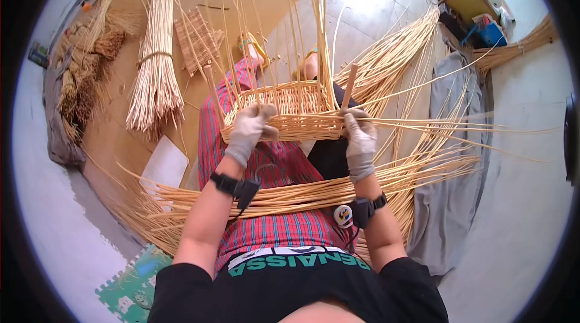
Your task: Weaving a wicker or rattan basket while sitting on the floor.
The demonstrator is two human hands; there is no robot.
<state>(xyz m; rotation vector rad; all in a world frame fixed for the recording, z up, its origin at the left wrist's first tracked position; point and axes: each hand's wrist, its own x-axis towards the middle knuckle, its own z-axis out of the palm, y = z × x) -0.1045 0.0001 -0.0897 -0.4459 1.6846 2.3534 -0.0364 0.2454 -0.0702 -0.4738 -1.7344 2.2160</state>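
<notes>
A half-woven wicker basket (302, 128) rests on my lap, with tall upright stakes rising from its walls. My left hand (251, 128), in a pale work glove, grips the near wall toward the left corner. At the near right corner my right hand (360, 136), gloved too, closes round the weaving rods beside a thick corner post (349, 86). Long loose rod ends (435, 124) run out to the right from that corner. Across my thighs lies a bundle of wicker rods (290, 201).
A tied sheaf of pale rods (156, 63) and a woven panel (196, 42) lie on the floor ahead to the left. More loose rods (396, 51) spread at the right, beside a grey cloth (444, 172). A blue container (490, 33) stands far right; a green foam mat (133, 284) lies near left.
</notes>
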